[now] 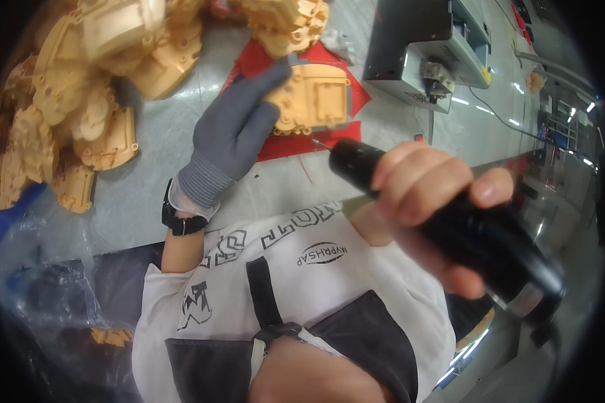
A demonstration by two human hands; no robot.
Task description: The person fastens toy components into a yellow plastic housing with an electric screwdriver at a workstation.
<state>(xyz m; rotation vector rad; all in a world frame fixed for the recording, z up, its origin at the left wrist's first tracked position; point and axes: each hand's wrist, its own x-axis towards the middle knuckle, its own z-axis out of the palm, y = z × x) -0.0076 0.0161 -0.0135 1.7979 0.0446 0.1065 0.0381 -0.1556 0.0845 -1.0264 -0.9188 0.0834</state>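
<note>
Lining up the driver (pixel 485 235), we judge, with the yellow housing (pixel 308 97).
Our left hand (pixel 238 113) grips the housing over red sheeting (pixel 286 149); our right hand (pixel 429 188) clasps the driver, tip clear; the next move calls for steady aim.

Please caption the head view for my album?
Gloved left hand on a yellow part; bare right hand holding a black screwdriver.

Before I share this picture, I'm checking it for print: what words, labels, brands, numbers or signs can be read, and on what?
White shirt: black outlined letters and an oval print, partly legible; wording not copied.
Black power screwdriver: pale patch near its rear, too blurred to read.
Yellow housing: no print I can make out.
</note>
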